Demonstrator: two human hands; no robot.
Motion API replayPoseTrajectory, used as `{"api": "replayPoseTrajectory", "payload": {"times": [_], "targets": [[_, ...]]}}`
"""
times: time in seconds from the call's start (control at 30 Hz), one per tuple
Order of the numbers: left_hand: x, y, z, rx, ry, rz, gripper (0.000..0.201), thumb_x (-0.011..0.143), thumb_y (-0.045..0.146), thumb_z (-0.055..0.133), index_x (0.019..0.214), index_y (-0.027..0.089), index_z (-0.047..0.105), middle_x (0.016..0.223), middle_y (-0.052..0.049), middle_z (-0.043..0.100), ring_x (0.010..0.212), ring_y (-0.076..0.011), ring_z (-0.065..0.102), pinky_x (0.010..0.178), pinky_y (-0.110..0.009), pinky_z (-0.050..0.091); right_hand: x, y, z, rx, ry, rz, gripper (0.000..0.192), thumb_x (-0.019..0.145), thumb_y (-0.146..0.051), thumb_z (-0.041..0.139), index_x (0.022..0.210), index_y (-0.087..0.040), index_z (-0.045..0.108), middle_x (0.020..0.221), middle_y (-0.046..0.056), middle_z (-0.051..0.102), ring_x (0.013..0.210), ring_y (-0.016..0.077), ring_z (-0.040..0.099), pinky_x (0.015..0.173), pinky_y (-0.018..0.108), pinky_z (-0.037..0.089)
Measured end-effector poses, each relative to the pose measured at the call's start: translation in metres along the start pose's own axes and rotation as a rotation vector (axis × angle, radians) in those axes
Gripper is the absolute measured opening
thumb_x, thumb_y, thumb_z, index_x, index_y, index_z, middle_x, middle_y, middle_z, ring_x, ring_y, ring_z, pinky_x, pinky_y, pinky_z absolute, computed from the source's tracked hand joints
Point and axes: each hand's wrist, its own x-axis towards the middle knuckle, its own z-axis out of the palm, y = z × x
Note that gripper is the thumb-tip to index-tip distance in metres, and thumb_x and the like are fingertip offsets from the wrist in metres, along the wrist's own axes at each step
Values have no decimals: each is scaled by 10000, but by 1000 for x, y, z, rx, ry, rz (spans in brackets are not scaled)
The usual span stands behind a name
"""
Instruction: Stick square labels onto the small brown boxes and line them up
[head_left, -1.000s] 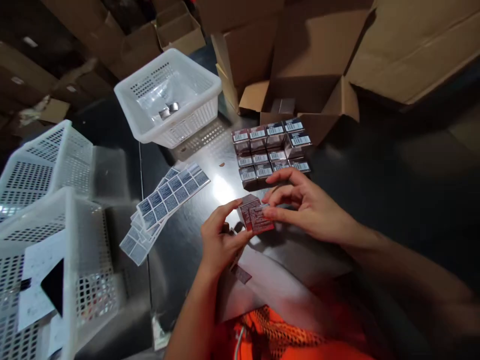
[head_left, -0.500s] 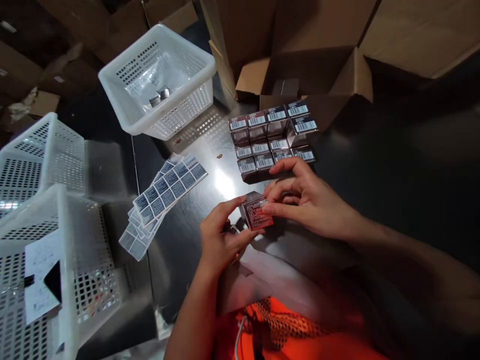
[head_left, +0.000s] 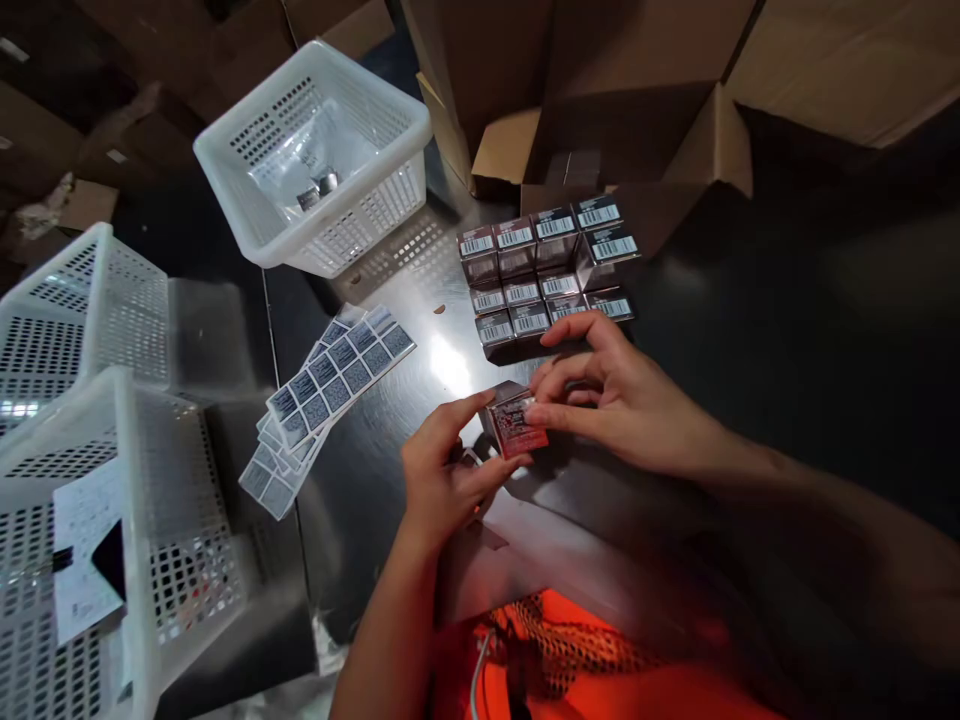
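A small dark carton (head_left: pixel 517 422) with fine print on its face is tilted above the table's front side. My left hand (head_left: pixel 450 460) grips it from the left, thumb and fingers on opposite edges. My right hand (head_left: pixel 607 395) reaches in from the right, fingers curled, its thumb pressed on the upper right of the printed face. Whether a sticker lies under that thumb, I cannot tell. Just beyond, several similar cartons (head_left: pixel 531 318) with barcode labels stand in rows. Sheets of printed square stickers (head_left: pixel 341 375) lie overlapping left of my hands.
A white perforated basket (head_left: pixel 375 215) holding clear plastic and small pieces stands at the back left. Other white baskets (head_left: pixel 131 500) are at the left, one with a paper sheet (head_left: pixel 82 560). An open cardboard box (head_left: pixel 506 145) rises behind the cartons on the metal table (head_left: pixel 405 285).
Almost nothing differs. The right thumb has shifted very slightly on the carton's face, while the left hand keeps its grip. The whole view has moved a little.
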Motion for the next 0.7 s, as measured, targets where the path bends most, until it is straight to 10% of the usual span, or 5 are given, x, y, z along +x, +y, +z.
{"api": "replayPoseTrajectory", "payload": {"times": [0.23,0.33,0.5,0.7], "targets": [[-2,2,3,56,9,-39,547,704,484,872,1170,245,712,951,-25,752,560,-88,583,501,-213,441,0,6,1,-385,209,-112,557,755,-277,834,1153,-262,444,647,-83,615,733,213,693,694,337,555],[1,0,-1,174,194,-221,543,705,487,865,1164,243,706,989,-31,744,628,-104,608,522,-212,446,-2,8,-3,-689,356,-341,532,735,-296,879,1117,-238,512,777,-39,599,741,203,643,716,343,524],[10,-12,-13,351,516,-393,601,718,492,845,1214,220,644,1039,-46,732,646,-120,595,552,-249,432,-14,17,18,-789,-1,-789,356,881,-365,775,1093,-173,562,942,65,634,876,235,596,785,367,504],[11,-19,-12,309,524,-376,600,741,505,831,1227,241,599,1076,-58,710,914,-202,674,727,-298,479,-14,49,55,-1090,-109,-855,190,953,-292,671,1069,-144,648,906,89,684,860,270,622,745,398,462]]}}
